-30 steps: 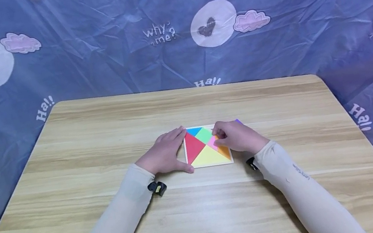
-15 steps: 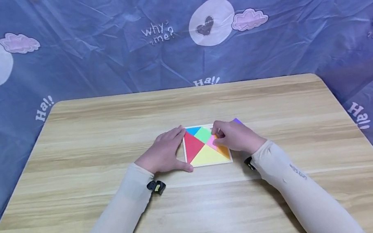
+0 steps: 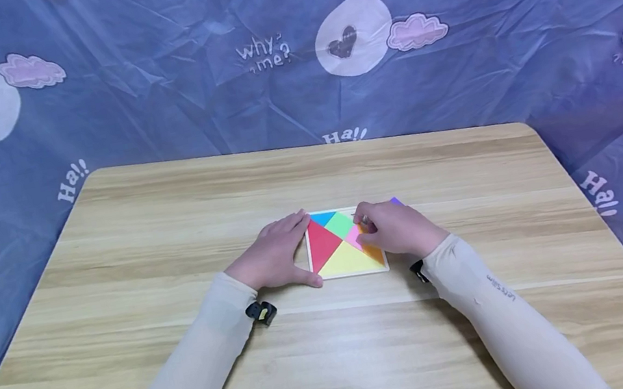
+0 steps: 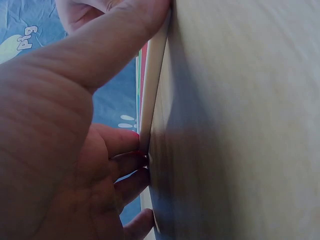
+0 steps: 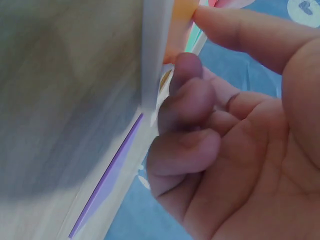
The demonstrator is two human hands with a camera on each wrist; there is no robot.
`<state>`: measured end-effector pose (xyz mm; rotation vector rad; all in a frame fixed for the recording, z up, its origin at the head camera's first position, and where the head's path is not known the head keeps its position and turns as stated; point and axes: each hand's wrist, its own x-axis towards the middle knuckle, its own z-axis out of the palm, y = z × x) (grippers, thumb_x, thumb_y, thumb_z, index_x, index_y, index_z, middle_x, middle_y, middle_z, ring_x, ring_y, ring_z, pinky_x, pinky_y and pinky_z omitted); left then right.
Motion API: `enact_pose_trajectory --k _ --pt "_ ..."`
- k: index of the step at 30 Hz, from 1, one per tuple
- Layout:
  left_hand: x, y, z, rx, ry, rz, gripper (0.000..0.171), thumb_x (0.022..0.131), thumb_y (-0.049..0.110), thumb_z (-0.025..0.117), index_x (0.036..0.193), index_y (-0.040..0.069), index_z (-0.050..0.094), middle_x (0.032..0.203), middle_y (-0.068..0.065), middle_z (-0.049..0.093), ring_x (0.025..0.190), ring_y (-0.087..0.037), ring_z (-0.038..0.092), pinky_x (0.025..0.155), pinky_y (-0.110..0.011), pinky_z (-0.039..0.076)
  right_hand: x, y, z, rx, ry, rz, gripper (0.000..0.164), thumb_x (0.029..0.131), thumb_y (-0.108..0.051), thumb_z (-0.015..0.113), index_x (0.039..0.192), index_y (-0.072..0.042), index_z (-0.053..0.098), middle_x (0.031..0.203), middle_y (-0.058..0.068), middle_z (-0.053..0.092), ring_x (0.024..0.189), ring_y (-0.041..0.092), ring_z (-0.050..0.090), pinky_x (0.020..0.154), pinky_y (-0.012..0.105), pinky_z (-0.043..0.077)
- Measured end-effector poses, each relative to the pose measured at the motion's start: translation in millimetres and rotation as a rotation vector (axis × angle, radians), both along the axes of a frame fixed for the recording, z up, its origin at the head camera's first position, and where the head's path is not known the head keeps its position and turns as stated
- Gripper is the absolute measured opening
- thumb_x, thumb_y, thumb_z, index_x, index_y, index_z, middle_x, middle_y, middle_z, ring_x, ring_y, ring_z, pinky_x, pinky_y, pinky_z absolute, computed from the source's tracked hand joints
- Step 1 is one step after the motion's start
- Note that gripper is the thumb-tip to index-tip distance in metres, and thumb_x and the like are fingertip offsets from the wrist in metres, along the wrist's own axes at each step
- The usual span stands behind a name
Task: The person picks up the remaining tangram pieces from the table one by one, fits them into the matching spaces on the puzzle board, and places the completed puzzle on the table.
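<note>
A tangram puzzle in a pale tray (image 3: 357,275) lies mid-table. A red triangle (image 3: 322,245), a yellow triangle (image 3: 349,260), and blue, green (image 3: 340,225) and pink pieces fill most of it. My left hand (image 3: 272,255) lies along the tray's left edge, thumb at the near corner, straight fingers at the far one. Over the tray's right side, my right hand (image 3: 395,227) has curled fingers and holds the orange tangram piece (image 5: 180,25) between thumb and index fingertip. A purple tangram piece (image 5: 107,180) lies on the table off the far right corner, mostly hidden by this hand in the head view.
The wooden table (image 3: 340,356) stretches around the tray on all sides. A blue printed cloth (image 3: 171,73) hangs behind it and at both sides. Black wrist cameras sit under both sleeves.
</note>
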<state>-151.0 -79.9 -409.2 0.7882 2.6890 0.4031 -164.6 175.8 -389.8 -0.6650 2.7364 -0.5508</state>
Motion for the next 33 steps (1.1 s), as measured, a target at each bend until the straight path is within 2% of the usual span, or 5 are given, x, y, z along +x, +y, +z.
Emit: enact_pose_trajectory --k 5,17,21,29,33 --pt "-0.5 1.0 2.4 -0.001 0.007 -0.006 0.122 0.064 0.073 0.069 0.153 0.011 0.014 0.159 -0.002 0.012 0.145 -0.018 0.010 0.117 -0.037 0.012 -0.4 1.3 1.8 0.017 -0.012 0.000 0.026 0.086 -0.023 0.068 0.107 -0.009 0.060 0.069 -0.002 0.054 0.059 0.013 0.047 0.060 0.028 0.042" --pt "-0.9 2.4 4.5 -0.007 -0.004 -0.010 0.122 0.064 0.073 0.069 0.153 0.011 0.013 0.160 -0.001 0.011 0.145 -0.018 0.010 0.117 -0.038 0.012 0.2 0.7 2.5 0.045 0.136 0.099 0.016 0.083 -0.021 0.072 0.097 -0.014 0.070 0.065 -0.005 0.050 0.062 0.012 0.046 0.058 0.027 0.039" --pt "-1.1 1.9 3.9 -0.009 -0.004 -0.009 0.122 0.064 0.074 0.069 0.153 0.011 0.013 0.160 -0.001 0.011 0.145 -0.019 0.010 0.117 -0.039 0.012 0.9 1.7 3.7 0.037 0.118 0.084 0.018 0.081 -0.021 0.073 0.097 -0.014 0.068 0.067 -0.005 0.051 0.063 0.011 0.046 0.059 0.027 0.040" --pt "-0.7 0.8 3.2 -0.016 -0.006 -0.004 0.122 0.063 0.074 0.068 0.153 0.012 0.013 0.160 -0.001 0.011 0.145 -0.019 0.010 0.116 -0.038 0.013 2.7 3.3 6.0 0.014 -0.038 0.065 0.034 0.082 -0.023 0.075 0.112 -0.011 0.063 0.072 -0.002 0.056 0.063 0.012 0.050 0.064 0.028 0.045" --pt "-0.1 0.3 3.4 -0.009 -0.009 -0.006 0.122 0.063 0.074 0.068 0.153 0.011 0.014 0.159 -0.002 0.012 0.145 -0.019 0.011 0.116 -0.038 0.014 2.5 2.3 5.8 0.019 -0.038 0.073 0.035 0.083 -0.023 0.074 0.113 -0.010 0.062 0.070 -0.001 0.053 0.063 0.013 0.048 0.064 0.029 0.044"
